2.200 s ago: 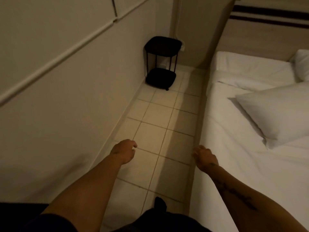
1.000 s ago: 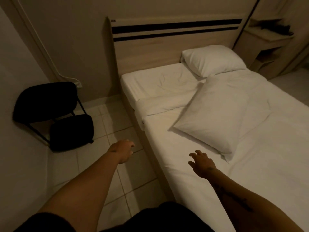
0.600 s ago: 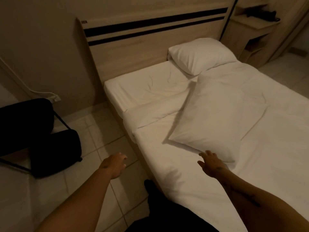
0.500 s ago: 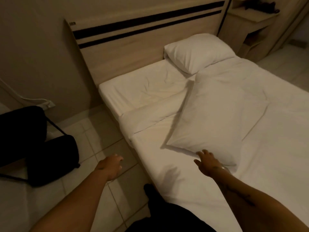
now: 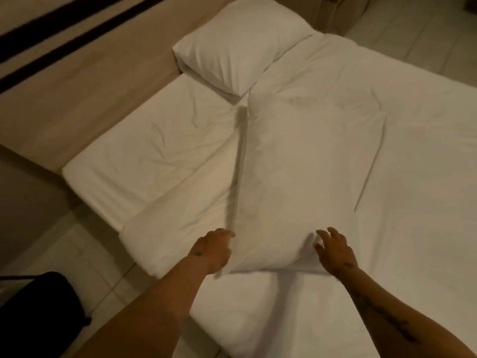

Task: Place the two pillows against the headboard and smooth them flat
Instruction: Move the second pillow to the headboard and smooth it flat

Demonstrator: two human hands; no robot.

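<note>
A large white pillow lies lengthwise in the middle of the bed, well away from the headboard. A second white pillow leans against the beige headboard, which has two black stripes. My left hand touches the near left corner of the big pillow, fingers against its side. On the near right corner my right hand rests with its fingers spread. Neither hand has closed on the pillow.
A folded-back white sheet edge runs across the bed's left side. Bare mattress sheet lies between it and the headboard. A black stand is on the tiled floor at lower left. A wooden nightstand stands beyond the far pillow.
I have moved in over the bed. My left hand came from above the floor to the pillow's left corner, and my right hand went onto its right corner.
</note>
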